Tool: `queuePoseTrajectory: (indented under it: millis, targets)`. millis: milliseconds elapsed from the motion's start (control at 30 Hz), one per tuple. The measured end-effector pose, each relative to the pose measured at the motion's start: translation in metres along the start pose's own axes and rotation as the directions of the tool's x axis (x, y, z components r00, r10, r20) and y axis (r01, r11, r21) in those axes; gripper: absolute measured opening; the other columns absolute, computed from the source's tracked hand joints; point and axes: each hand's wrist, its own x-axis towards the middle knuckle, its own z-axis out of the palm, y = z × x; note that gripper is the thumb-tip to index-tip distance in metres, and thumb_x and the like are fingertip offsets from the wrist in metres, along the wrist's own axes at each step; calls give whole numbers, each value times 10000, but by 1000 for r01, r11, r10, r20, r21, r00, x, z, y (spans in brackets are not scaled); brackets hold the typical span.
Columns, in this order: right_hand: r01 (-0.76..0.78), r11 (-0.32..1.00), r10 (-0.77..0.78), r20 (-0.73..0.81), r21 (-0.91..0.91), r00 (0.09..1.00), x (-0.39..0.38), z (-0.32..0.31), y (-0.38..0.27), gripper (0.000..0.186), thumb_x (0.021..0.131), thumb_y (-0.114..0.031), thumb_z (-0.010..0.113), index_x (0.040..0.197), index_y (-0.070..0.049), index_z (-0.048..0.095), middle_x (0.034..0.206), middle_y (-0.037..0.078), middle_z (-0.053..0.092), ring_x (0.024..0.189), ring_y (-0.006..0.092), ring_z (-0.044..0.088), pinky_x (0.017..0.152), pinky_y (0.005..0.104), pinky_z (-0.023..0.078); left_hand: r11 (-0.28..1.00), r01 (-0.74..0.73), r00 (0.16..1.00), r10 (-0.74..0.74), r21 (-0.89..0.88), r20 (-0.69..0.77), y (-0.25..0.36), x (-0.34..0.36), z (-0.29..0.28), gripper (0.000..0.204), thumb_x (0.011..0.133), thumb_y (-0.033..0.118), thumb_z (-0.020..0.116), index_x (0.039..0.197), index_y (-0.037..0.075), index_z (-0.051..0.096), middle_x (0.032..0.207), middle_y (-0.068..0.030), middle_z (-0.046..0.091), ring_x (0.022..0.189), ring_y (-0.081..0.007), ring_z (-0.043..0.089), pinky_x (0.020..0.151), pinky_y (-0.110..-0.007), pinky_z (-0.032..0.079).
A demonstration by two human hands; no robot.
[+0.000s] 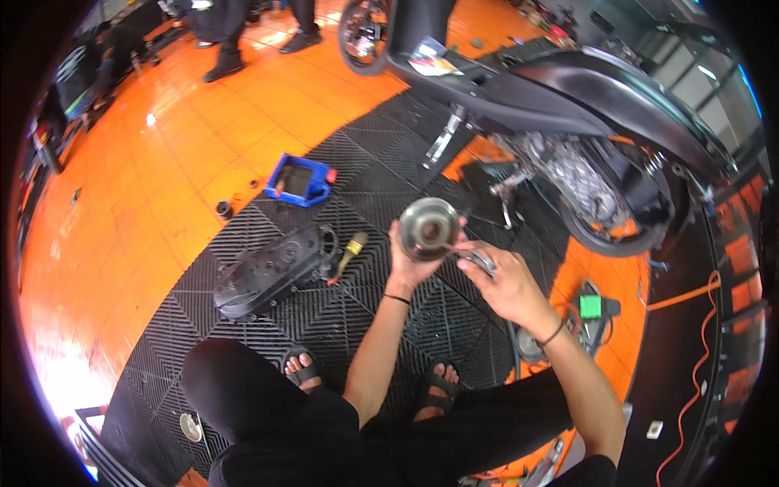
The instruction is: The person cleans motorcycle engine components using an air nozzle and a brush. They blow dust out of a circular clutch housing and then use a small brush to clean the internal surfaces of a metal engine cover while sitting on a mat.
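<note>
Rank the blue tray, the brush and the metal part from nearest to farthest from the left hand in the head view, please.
1. Metal part: held in the left hand.
2. Brush: left of the hand.
3. Blue tray: up and left, beyond the brush.

One bowl-shaped metal part (pixel 428 230), one blue tray (pixel 294 199), one black casing (pixel 268 274); two hands (pixel 412 269) (pixel 510 286), two wristbands (pixel 396 298) (pixel 553 333), two sandals (pixel 305 374) (pixel 438 399).

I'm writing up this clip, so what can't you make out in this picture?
Round metal part: head view, back hidden by its own front.
Left hand: head view, fingers partly behind that part.
Tool: head view, handle mostly covered by the right hand and blurred, so its kind is unclear.
Scooter: head view, upper front cut off by the top edge.
</note>
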Motion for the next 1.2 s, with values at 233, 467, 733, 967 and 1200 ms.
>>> queuePoseTrajectory:
  millis: [233,467,733,967,1200]
  targets:
    - [-106,994,109,131,-35,985,-13,-11,9,321,983,-252,666,1154,17,707,963,288,719,932,467,700,845,533,559,996,29,994,-37,-79,-101,-14,7,15,1153,798,887,528,1571,47,366,1562,-333,380,1289,-451,538,1104,-524,456]
    - [-111,994,108,145,10,984,-9,-8,13,338,988,-253,670,1184,19,703,997,307,711,983,488,684,872,547,547,996,45,996,-51,-83,-74,-10,0,5,1146,809,891,502,1576,50,362,1573,-335,370,1308,-457,529,1128,-538,441]
    - [-119,991,125,116,-57,985,-5,-7,6,339,983,-235,671,1205,20,698,1026,295,715,994,469,691,890,529,558,997,46,996,-50,-66,-75,-15,3,10,1129,834,881,478,1570,33,369,1556,-332,398,1313,-459,534,1153,-547,431]
    - [-85,989,93,62,-124,994,-8,-1,12,360,993,-256,651,1262,-16,675,995,275,727,914,483,702,852,552,567,989,22,1000,-20,144,-15,-18,7,10,1014,904,793,501,1530,-1,422,1474,-288,509,1249,-380,608,1117,-513,482]
    - [-45,970,52,23,-239,998,-8,6,13,306,987,-181,670,1216,22,664,942,247,727,859,452,699,743,519,564,992,20,998,-13,125,-59,-21,9,11,945,947,757,471,1529,12,436,1475,-289,515,1264,-386,598,1131,-497,473]
